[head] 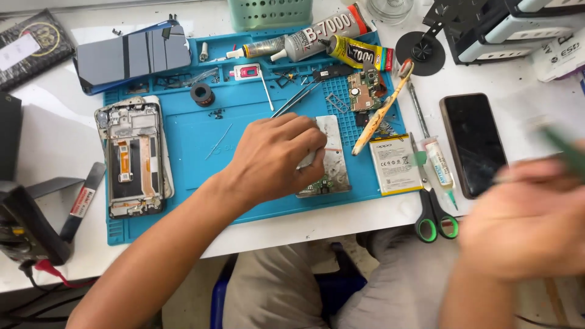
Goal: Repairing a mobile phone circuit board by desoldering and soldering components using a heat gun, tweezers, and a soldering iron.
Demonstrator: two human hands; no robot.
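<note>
1. At the left edge of the blue repair mat [201,146] lies the opened phone frame [135,157], insides up, so its parts stay reachable; a dark back cover [131,56] rests at the mat's far left corner, out of the working area.
2. Your left hand [277,159] is curled narrow over the near end of the circuit board with its metal shield [329,159], pressing it flat on the mat's middle so it cannot slide.
3. Glue tubes [329,38] line the mat's far edge; tweezers [297,99] and a toothbrush [382,116] lie just beyond the board, within easy reach.
4. The phone battery [395,164] sits at the mat's right edge, with scissors [434,213] touching it on the counter [55,122].
5. A black smartphone [474,143] lies face up further right.
6. Your right hand [524,219] is blurred near the counter's right edge, closed round a thin green tool [567,152].
</note>
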